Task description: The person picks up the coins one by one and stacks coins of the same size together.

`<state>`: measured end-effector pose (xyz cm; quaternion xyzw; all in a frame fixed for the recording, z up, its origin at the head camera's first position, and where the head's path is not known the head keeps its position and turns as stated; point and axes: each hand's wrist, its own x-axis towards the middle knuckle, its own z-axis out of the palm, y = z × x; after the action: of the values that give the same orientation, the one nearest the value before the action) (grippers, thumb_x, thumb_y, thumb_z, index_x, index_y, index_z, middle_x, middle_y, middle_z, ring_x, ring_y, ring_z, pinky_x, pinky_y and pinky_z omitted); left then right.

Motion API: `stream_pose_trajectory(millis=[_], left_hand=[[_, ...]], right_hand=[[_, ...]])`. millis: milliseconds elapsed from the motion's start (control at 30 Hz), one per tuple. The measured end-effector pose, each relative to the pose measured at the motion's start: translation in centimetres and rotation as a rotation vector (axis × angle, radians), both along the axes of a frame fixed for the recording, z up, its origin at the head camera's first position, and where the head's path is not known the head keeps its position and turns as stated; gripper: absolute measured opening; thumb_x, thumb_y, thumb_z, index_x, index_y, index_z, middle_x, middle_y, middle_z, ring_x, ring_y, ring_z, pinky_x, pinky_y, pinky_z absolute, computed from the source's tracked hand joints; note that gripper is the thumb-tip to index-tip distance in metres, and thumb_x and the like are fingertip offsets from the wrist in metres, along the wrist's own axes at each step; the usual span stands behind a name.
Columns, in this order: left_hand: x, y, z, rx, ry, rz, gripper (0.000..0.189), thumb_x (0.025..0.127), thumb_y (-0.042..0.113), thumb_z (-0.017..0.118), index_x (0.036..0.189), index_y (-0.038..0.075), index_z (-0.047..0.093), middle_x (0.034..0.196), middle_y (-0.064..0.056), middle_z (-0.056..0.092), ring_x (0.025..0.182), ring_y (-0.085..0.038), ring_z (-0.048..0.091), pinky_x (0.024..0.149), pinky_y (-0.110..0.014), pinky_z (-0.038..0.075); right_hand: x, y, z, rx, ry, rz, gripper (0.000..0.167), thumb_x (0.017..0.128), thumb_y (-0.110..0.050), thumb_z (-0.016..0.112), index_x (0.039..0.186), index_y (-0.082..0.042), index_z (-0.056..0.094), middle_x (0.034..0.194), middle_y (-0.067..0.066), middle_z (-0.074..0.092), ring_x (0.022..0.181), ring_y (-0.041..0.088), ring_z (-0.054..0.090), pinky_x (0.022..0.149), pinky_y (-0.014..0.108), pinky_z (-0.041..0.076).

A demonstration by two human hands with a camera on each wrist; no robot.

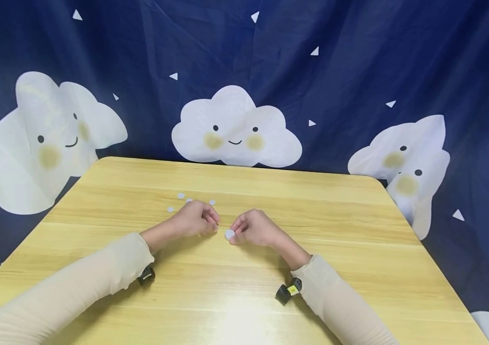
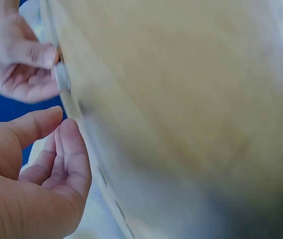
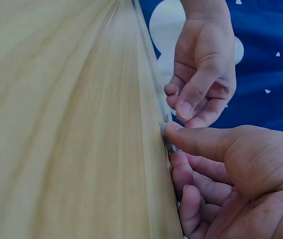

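A short stack of round white discs point(image 1: 229, 234) is between the thumb and fingers of my right hand point(image 1: 256, 229), low over the table. The left wrist view shows this stack point(image 2: 62, 77) edge-on, with the right hand point(image 2: 24, 59) pinching it. Just left of it is my left hand point(image 1: 193, 219), its fingers bent and its thumb tip close to the index fingertip. No disc shows between them in the left wrist view. Behind the left hand lie several loose white discs point(image 1: 181, 196), one partly hidden by that hand.
A light wood-grain table point(image 1: 335, 215) lies under both hands. Dark blue cloth point(image 1: 335, 86) with white clouds and small triangles hangs behind it. Each forearm carries a small black wrist camera point(image 1: 146, 275) near the beige cuff.
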<state>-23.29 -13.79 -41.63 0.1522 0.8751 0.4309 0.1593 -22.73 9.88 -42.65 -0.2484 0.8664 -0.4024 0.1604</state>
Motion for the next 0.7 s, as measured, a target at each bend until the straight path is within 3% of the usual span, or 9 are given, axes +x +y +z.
stream_pose_trajectory(millis=[200, 433, 600, 700], left_hand=[[-1.4, -1.8, 0.3, -0.043, 0.101, 0.056, 0.012, 0.09, 0.009, 0.077, 0.101, 0.004, 0.073, 0.088, -0.003, 0.069, 0.077, -0.017, 0.063, 0.066, -0.029, 0.053], [-3.1, -3.9, -0.1, -0.058, 0.125, 0.121, 0.013, 0.09, 0.007, 0.077, 0.101, 0.003, 0.072, 0.087, -0.004, 0.068, 0.074, -0.016, 0.059, 0.061, -0.028, 0.052], [-4.0, -4.9, -0.3, -0.061, 0.145, 0.108, 0.015, 0.088, 0.005, 0.078, 0.101, 0.001, 0.072, 0.089, -0.006, 0.069, 0.074, -0.017, 0.061, 0.06, -0.027, 0.053], [-4.4, -5.2, -0.3, -0.073, 0.147, 0.072, 0.018, 0.087, 0.004, 0.079, 0.103, 0.001, 0.072, 0.092, -0.007, 0.07, 0.08, -0.017, 0.063, 0.066, -0.026, 0.053]], right_hand=[[0.0, -0.1, 0.0, 0.007, 0.001, -0.008, 0.016, 0.081, -0.014, 0.088, 0.092, -0.011, 0.076, 0.079, -0.005, 0.072, 0.077, 0.011, 0.068, 0.077, 0.031, 0.055], [0.1, -0.1, 0.0, 0.008, -0.015, -0.02, 0.015, 0.082, -0.015, 0.087, 0.092, -0.012, 0.076, 0.08, -0.005, 0.072, 0.078, 0.012, 0.068, 0.078, 0.031, 0.054], [0.2, -0.1, 0.1, 0.013, -0.019, -0.029, 0.015, 0.082, -0.016, 0.087, 0.092, -0.013, 0.076, 0.08, -0.005, 0.072, 0.079, 0.013, 0.067, 0.078, 0.033, 0.054], [0.2, -0.1, 0.2, 0.014, -0.025, -0.033, 0.015, 0.082, -0.016, 0.087, 0.091, -0.013, 0.076, 0.08, -0.005, 0.071, 0.079, 0.013, 0.067, 0.078, 0.033, 0.053]])
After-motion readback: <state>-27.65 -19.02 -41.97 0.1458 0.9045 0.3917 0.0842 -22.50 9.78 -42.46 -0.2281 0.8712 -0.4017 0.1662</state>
